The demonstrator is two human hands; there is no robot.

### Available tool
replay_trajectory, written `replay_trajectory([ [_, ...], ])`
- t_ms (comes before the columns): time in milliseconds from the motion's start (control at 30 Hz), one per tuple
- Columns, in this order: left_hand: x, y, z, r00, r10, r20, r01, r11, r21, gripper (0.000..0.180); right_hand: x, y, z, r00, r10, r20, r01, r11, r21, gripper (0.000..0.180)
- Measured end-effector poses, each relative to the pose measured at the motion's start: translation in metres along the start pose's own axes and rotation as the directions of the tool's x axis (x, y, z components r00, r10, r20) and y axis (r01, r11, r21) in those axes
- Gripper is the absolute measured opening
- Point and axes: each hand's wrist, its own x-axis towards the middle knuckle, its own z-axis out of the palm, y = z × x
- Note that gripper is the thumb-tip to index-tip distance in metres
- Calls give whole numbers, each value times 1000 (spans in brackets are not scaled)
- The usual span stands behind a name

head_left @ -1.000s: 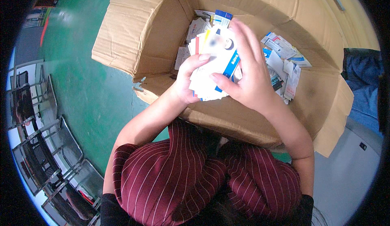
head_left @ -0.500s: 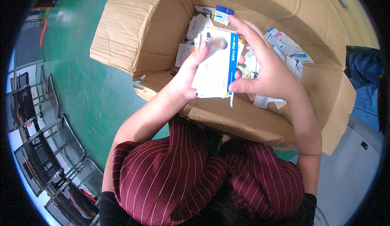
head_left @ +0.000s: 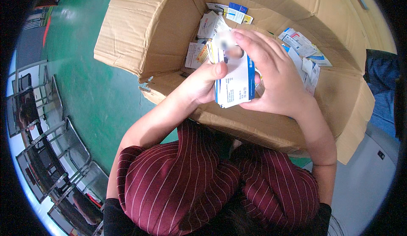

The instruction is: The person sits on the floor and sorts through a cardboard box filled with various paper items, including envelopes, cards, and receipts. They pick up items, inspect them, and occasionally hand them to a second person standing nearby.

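Above the open cardboard box (head_left: pixel 165 36), I hold a stack of business cards (head_left: pixel 235 83). The top card is white with a blue band along its right edge and a small photo at its far end. My left hand (head_left: pixel 204 82) is closed round the stack's left side, thumb lying over the top card. My right hand (head_left: pixel 277 72) is curved over the right side, with fingertips at the far edge and thumb at the near edge. The fingers beneath the stack are mostly hidden.
Inside the box lie loose cards (head_left: pixel 302 45) at the right and more cards (head_left: pixel 208 26) at the far left. Metal-framed chairs (head_left: pixel 59 147) stand on the green floor (head_left: pixel 95 96) at left. A grey surface (head_left: pixel 356 185) is at the lower right.
The stack has shifted slightly right and nearer, its edges more even. My right fingers have come down onto its far end, and my left thumb has moved lower. Fewer loose cards show beneath.
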Motion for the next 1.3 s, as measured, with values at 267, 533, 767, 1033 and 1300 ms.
replay_trajectory([
  [267, -3, -1, 7, 997, 28, -65, -23, 997, 76, 64, 2, -7, -4, 999, 35, 32, -38, 996, 77, 100],
  [533, -3, 4, 12, 995, 34, -91, -29, 998, 50, 67, 7, -8, 5, 997, -37, -71, 38, 999, 15, 90],
  [767, -8, 13, 12, 993, -96, -66, 101, 991, 90, 67, 9, -9, 1, 988, 20, -155, 2, 989, 145, 89],
  [1033, -5, 7, 11, 998, -56, -30, 59, 989, 134, 62, 8, -6, -1, 995, -75, -72, 78, 996, 37, 95],
  [1300, 5, 16, 5, 987, 145, 67, -135, 982, -134, 57, -10, 6, -7, 932, 250, -262, -177, 946, 272, 55],
])
